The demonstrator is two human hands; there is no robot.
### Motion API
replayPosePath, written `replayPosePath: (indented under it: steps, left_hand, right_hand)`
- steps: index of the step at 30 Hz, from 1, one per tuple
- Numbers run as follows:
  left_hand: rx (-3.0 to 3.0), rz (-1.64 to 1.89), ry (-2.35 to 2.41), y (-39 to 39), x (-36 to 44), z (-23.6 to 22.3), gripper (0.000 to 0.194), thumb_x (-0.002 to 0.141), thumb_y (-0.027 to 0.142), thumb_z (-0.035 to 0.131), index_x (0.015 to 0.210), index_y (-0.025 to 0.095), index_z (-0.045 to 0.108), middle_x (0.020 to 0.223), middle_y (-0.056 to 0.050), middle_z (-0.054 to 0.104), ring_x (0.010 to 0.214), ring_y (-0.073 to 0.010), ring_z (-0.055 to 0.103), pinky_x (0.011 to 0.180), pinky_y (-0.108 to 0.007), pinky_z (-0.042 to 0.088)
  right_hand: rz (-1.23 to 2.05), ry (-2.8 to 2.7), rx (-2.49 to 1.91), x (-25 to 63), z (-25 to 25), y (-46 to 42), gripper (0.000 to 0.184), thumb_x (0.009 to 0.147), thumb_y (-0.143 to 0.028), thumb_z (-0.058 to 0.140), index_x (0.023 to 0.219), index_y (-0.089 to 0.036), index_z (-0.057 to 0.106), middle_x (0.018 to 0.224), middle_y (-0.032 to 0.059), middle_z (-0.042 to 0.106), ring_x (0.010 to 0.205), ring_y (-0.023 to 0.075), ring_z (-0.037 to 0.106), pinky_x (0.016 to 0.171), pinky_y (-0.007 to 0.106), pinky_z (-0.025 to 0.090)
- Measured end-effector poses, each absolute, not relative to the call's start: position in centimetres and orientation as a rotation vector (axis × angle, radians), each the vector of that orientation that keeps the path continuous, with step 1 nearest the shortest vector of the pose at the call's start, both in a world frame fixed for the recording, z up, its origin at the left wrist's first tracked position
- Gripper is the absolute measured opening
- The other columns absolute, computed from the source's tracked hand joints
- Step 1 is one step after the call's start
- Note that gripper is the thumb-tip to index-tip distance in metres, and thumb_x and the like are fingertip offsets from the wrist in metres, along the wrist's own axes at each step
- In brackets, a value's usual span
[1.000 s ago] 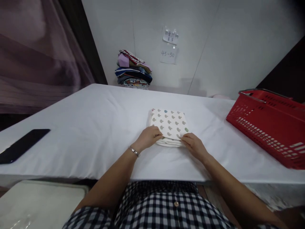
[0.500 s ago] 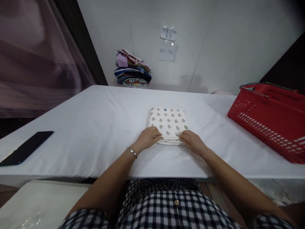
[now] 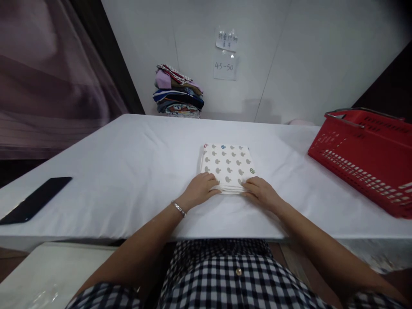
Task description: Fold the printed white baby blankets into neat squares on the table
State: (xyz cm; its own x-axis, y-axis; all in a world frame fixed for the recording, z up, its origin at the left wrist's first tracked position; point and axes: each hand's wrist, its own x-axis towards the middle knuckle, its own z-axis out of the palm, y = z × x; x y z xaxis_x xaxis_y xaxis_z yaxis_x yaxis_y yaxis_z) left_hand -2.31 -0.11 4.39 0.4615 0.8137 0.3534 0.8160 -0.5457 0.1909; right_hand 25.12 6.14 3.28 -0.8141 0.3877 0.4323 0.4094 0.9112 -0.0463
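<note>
A white cloth printed with small grey mushroom shapes, plus a few in red, blue and green, lies folded into a thick square on the white-covered table. My left hand pinches its near left corner, thumb at the layered edge and fingers on top. At the near right corner my right hand grips the same edge, fingers above and thumb below. Several layers show along the front edge between my hands. A silver bracelet circles my left wrist.
A red shopping basket stands on the right. A flat black object lies at the left. Behind the table rises a stack of folded fabrics, beside paper notes on the wall. A white stool-like surface is below left.
The cloth's front edge has come down flatter, its layers now lined up between my hands. Both hands stay at the near corners. The view has shifted slightly.
</note>
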Motion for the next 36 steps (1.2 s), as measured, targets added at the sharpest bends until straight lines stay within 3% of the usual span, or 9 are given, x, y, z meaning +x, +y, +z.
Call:
replayPosePath:
  steps: [6,14,22,30,36]
  left_hand:
    - [-2.629,-0.655,-1.498,0.2,-1.7,4.7,0.030,0.093,0.036,0.040,0.086,0.018,0.062,0.085,-0.004,0.058,0.081,-0.0159,0.051,0.071,-0.029,0.040]
    - [-2.538,-0.507,-1.412,-0.2,-1.1,3.6,0.025,0.093,0.028,0.041,0.082,0.017,0.061,0.082,-0.004,0.059,0.077,-0.0155,0.050,0.068,-0.029,0.037]
    - [-2.567,-0.509,-1.367,-1.1,-1.3,3.9,0.021,0.090,0.029,0.047,0.106,0.019,0.057,0.096,-0.006,0.059,0.085,-0.0179,0.050,0.072,-0.032,0.039]
    - [-2.523,-0.413,-1.421,-0.8,-1.2,4.2,0.015,0.089,0.023,0.048,0.099,0.018,0.058,0.092,-0.005,0.060,0.084,-0.0178,0.051,0.069,-0.030,0.038]
    - [-2.461,-0.425,-1.327,-0.9,-1.1,3.8,0.020,0.092,0.016,0.038,0.092,0.017,0.058,0.086,-0.004,0.060,0.080,-0.0161,0.050,0.067,-0.030,0.036]
  right_hand:
    - [0.080,-2.507,-0.682,25.4,4.6,6.4,0.024,0.093,-0.026,0.042,0.101,-0.021,0.064,0.093,0.0088,0.063,0.085,0.0197,0.056,0.071,0.032,0.048]
    - [-0.147,-2.658,-0.723,25.6,3.7,5.8,0.029,0.094,-0.024,0.037,0.096,-0.020,0.066,0.087,0.0061,0.064,0.078,0.0183,0.054,0.068,0.031,0.040]
    - [-0.148,-2.709,-0.646,25.9,3.7,5.7,0.026,0.092,-0.030,0.042,0.104,-0.018,0.062,0.094,0.0091,0.062,0.083,0.0206,0.052,0.071,0.032,0.040]
    - [-0.231,-2.690,-0.675,25.8,3.6,6.2,0.030,0.095,-0.024,0.035,0.111,-0.019,0.060,0.093,0.0075,0.064,0.081,0.0190,0.053,0.069,0.031,0.040]
    - [-0.319,-2.563,-0.696,26.2,3.5,6.4,0.030,0.094,-0.018,0.035,0.110,-0.020,0.060,0.096,0.0075,0.064,0.084,0.0195,0.053,0.070,0.032,0.040]
